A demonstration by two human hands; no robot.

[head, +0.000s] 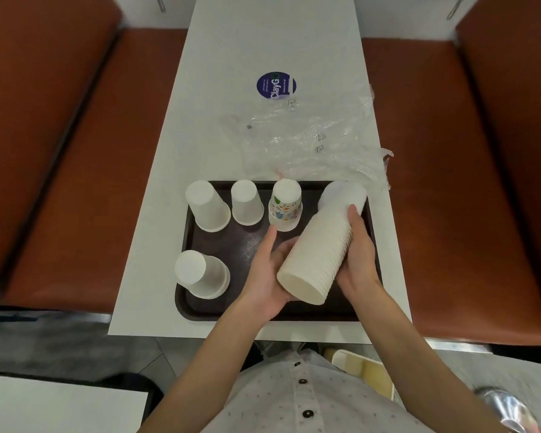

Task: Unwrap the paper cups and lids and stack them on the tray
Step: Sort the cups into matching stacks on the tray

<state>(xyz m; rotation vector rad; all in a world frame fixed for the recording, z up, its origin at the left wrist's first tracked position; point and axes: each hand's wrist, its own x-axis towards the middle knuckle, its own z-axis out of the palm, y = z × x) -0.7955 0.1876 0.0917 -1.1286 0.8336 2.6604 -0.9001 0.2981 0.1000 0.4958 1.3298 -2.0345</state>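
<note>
The left hand point(267, 270) cradles the near end, and the right hand point(359, 254) grips the side, of a long tilted stack of plain white nested paper cups point(316, 254) held between them, just above the dark brown plastic tray point(197, 309). It looks unwrapped and mid-placement. Next it probably needs standing upright on bare tray beneath the hands, clear of the patterned paper cup stack point(286, 207) beyond the left thumb.

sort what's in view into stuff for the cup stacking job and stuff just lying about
For the job: tray; white stack, held in left hand and right hand; three plain cup stacks; patterned cups.
Lying about: loose plastic wrap, blue sticker, benches.
</note>
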